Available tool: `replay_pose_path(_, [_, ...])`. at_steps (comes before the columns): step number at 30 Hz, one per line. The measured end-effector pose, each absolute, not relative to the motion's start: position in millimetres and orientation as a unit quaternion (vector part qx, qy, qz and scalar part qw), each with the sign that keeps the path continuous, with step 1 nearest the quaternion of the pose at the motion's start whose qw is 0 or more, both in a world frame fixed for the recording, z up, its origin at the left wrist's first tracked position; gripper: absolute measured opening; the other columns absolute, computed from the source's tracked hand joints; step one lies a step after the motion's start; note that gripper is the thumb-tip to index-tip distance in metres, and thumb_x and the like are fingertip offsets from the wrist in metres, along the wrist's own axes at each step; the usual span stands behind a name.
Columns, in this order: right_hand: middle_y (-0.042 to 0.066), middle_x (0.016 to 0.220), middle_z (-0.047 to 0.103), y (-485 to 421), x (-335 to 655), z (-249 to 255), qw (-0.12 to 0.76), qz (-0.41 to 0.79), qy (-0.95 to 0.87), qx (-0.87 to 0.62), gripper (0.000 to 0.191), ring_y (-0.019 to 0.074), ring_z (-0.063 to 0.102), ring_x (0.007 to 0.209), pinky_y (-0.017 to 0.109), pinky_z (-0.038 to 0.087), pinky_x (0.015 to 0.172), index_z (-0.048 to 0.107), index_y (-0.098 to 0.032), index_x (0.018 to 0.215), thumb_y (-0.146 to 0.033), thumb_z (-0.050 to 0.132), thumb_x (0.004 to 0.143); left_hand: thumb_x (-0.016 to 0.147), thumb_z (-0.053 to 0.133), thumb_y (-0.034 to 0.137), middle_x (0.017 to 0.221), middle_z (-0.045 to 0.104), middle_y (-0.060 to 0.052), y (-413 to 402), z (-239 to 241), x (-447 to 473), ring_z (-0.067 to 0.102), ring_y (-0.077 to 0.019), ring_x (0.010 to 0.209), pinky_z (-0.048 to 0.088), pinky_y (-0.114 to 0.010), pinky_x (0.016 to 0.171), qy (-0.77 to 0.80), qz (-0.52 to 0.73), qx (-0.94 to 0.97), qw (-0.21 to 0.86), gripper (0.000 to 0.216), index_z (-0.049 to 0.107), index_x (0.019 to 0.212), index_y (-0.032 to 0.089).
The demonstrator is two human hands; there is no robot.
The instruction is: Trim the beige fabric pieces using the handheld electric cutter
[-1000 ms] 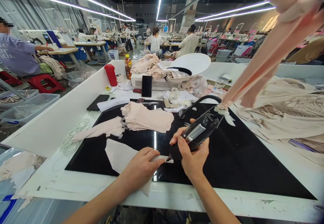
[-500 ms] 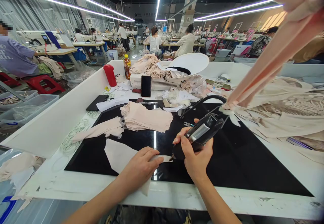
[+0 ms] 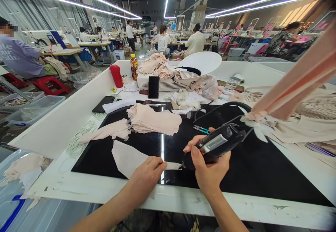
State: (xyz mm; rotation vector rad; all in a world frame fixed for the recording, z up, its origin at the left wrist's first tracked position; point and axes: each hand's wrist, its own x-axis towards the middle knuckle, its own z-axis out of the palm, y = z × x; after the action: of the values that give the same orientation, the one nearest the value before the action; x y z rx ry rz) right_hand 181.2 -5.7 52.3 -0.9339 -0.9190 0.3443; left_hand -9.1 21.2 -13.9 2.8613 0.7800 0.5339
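Note:
My left hand [image 3: 147,174] lies low over a pale fabric piece [image 3: 124,156], fingers bent and close together, thumb beside them, holding the cloth against the black board [image 3: 244,176]. From these fingers a narrow strip of the cloth runs right to the tip of a black corded electric cutter [image 3: 214,144]. My right hand [image 3: 211,170] is wrapped around the cutter's body, its tip pointing left and touching or just beside the strip. Behind the hands sits a stack of pale pink fabric pieces [image 3: 154,120]. Small thread snips [image 3: 201,129] lie just beyond the right hand.
A pink fabric band [image 3: 296,81] hangs at the right, tied near the cutter's cord. More cloth [image 3: 301,130] is heaped there. At the back stand a phone [image 3: 153,86], a red cup [image 3: 116,76] and a bottle [image 3: 133,67]. White side walls [image 3: 63,116] border the table.
The view has shifted slightly. The right hand and cutter have tilted a little, tip still at the strip. My left fingers have drawn in closer together on the cloth.

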Motion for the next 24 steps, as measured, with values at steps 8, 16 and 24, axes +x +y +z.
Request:
replay_pose_path(8, [-0.004,0.084,0.07,-16.1,177.5,51.0,0.786,0.16,-0.418,-0.426,0.055,0.0117,0.067,0.061,0.027,0.061,0.06,0.053,-0.027,0.128,-0.014,0.08,0.082,0.1,0.057,0.006,0.111,0.068,-0.012,11.0,-12.4,-3.3,0.068,-0.0256,0.1,0.061,-0.036,0.089,0.254,0.127,0.958,-0.026,0.029,0.057,0.13,0.007])
replay_pose_path(16, [-0.005,0.085,0.071,-23.4,176.4,50.2,0.792,0.164,-0.416,-0.417,0.059,0.012,0.068,0.064,0.028,0.061,0.062,0.054,-0.027,0.13,-0.007,0.079,0.081,0.087,0.086,0.04,0.112,0.067,-0.013,-2.6,-17.0,9.3,0.068,-0.0302,0.102,0.06,-0.041,0.086,0.277,0.154,0.948,-0.032,0.059,0.058,0.131,0.013])
replay_pose_path(24, [-0.005,0.083,0.07,-7.0,176.5,56.9,0.798,0.185,-0.413,-0.399,0.055,0.0132,0.067,0.062,0.032,0.061,0.061,0.053,-0.028,0.131,-0.015,0.079,0.084,0.086,0.085,0.047,0.115,0.066,-0.014,-6.3,-15.3,10.0,0.066,-0.0301,0.104,0.059,-0.039,0.086,0.277,0.114,0.953,-0.034,0.069,0.055,0.137,0.013])
